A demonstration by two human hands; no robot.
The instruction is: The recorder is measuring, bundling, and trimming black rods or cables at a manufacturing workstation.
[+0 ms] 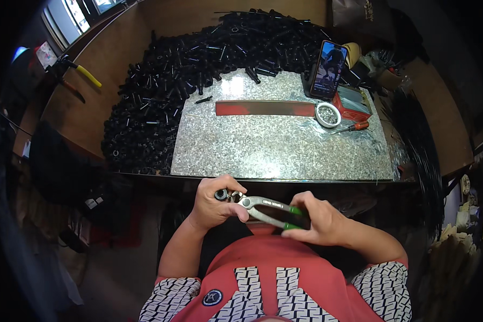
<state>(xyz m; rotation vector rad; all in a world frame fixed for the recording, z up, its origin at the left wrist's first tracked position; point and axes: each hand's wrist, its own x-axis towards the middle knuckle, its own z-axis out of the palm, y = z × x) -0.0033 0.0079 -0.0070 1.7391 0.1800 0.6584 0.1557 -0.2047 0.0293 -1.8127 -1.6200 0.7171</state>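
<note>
In front of my body, at the near edge of the bench, my left hand [216, 203] is closed round a small black cylindrical part [220, 195] with a round hollow end. My right hand [320, 219] grips the green handles of a pair of end-cutting pincers [268, 209], whose handles are spread apart. The pincers' metal head points left and lies at my left fingers, beside the black part. Whether the jaws touch the part cannot be made out, as my fingers partly cover them.
A speckled stone slab [241, 150] bears a red-edged flat bar [265, 108], a white bowl of small metal pieces [328, 115] and a red-handled screwdriver [359, 126]. Behind lies a heap of black cylindrical parts [198, 59]. A phone [329, 70] stands beside a red box [353, 110]. Yellow-handled pliers [88, 76] hang left.
</note>
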